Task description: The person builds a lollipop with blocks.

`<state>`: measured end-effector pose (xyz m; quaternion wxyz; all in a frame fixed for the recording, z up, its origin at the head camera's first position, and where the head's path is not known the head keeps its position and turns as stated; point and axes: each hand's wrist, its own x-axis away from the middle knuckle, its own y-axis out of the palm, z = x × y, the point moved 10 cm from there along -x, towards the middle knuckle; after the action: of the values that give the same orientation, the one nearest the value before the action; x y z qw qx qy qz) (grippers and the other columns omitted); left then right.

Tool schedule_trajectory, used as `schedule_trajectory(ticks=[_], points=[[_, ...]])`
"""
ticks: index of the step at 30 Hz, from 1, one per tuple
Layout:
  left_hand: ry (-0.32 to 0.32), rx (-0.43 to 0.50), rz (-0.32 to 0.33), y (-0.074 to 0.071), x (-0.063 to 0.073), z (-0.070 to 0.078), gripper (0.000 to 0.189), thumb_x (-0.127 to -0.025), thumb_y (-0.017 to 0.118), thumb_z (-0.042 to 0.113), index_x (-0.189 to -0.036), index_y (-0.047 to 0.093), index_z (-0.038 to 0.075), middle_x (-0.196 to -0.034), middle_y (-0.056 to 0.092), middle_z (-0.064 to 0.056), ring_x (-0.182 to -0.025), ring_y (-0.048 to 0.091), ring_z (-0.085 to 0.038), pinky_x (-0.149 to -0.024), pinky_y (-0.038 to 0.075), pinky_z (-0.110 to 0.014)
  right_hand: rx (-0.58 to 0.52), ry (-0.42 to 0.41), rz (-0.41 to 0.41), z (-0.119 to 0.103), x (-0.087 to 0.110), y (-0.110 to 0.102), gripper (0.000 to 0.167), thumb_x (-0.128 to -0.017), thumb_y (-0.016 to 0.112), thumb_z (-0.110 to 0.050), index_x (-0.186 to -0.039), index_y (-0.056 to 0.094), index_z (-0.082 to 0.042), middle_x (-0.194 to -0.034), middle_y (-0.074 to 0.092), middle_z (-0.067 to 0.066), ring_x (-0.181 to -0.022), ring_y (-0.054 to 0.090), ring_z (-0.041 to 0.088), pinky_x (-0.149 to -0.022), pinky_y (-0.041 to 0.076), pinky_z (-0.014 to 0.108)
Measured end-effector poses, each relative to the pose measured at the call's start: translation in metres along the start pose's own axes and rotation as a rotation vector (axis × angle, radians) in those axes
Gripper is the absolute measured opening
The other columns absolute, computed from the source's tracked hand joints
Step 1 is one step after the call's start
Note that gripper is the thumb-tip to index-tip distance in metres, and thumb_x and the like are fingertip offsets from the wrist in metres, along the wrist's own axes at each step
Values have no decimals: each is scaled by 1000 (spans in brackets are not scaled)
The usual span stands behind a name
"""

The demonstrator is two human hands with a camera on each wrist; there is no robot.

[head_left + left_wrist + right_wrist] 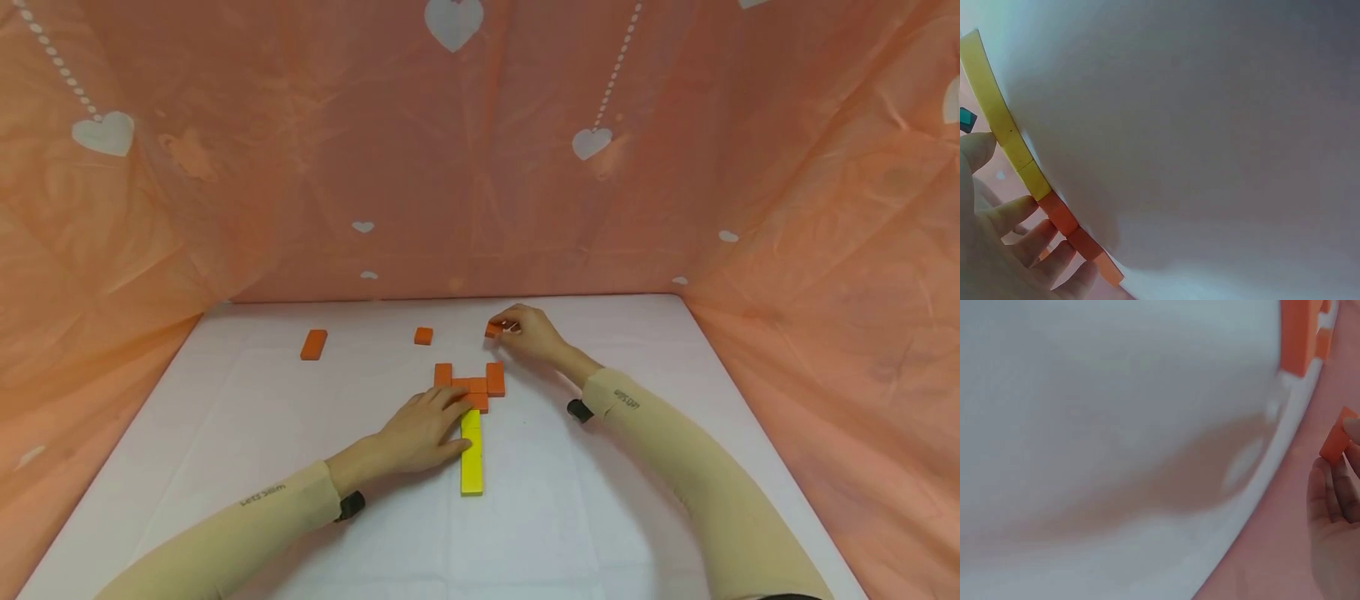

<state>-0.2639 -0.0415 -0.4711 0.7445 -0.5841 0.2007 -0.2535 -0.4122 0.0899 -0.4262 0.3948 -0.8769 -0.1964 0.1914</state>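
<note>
Pinched between thumb and fingers, a small orange block [492, 331] sits in my right hand [531, 333], just right of centre and a little below the middle of the head view. It should be light and stiff — likely smooth-faced, hardly fragile — so I judge a gentle fingertip hold on opposite sides enough, leaving the underside free. My left hand [423, 429], fingers extended rather than clenched, touches the orange pieces [477, 386] and yellow strip [471, 467] near the lower centre; such light pieces probably slide at a nudge, so soft, even pressure suits them best.
</note>
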Motion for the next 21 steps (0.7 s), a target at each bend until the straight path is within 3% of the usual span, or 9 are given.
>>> schedule_trajectory(ticks=[9,21], points=[[4,-10,-6,1,0,-1,62,-100,67,47,-147,57,9,-155,47,-13,-141,44,-32,-113,43,-55,-45,-31,-97,-23,-4,25,32,-96,71,-8,-127,72,-1,-122,70,15,-106,67,29,-94,58,37],[26,-8,-8,0,1,0,63,-100,65,48,-148,55,8,-156,46,-14,-143,42,-34,-114,42,-57,-8,-35,-229,-30,-5,56,28,-98,73,-12,-125,74,-6,-121,71,9,-104,64,20,-91,55,31]])
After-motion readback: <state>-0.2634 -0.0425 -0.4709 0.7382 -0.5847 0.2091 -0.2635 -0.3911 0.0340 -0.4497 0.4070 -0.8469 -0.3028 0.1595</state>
